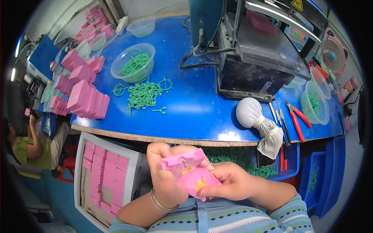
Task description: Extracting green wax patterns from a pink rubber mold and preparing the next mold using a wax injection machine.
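A soft pink mould (189, 171), opened like a flap with small yellow pieces inside, is held over my lap below the table edge. My left hand (165, 176) grips its left side, thumb along the upper flap. On the mould's lower right part my right hand (229, 182) pinches with its fingertips near a yellow piece (200, 184). A silver bangle sits on my left wrist. Both hands are closed on the mould.
The blue table (194, 105) holds a pile of green plastic parts (144, 95), a clear bowl of them (133, 63), stacked pink moulds (87, 99), a white cloth bag (252, 114), red pliers (299, 118) and a press machine (264, 58). A box of pink moulds (105, 174) stands at my left. Another person sits far left.
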Action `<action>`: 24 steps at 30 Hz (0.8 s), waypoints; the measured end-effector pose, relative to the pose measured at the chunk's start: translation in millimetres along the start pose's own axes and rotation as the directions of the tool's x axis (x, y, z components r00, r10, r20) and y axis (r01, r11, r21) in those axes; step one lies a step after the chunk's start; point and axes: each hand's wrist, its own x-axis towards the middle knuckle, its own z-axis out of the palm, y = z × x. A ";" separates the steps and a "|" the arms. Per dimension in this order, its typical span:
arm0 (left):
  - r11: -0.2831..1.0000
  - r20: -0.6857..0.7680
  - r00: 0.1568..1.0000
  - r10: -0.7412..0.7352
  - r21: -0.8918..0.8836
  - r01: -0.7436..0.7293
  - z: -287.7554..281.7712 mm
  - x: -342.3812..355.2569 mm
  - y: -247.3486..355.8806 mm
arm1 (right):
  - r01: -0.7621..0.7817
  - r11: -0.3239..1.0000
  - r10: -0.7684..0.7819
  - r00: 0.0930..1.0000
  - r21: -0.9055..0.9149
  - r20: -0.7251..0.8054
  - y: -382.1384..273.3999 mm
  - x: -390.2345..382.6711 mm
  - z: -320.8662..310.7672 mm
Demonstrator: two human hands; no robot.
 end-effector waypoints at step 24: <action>0.934 -0.262 0.909 -0.325 0.062 0.352 8.2 4.5 -11.7 | -0.184 0.983 0.180 0.972 -0.013 -0.154 -4.1 -3.3 -2.8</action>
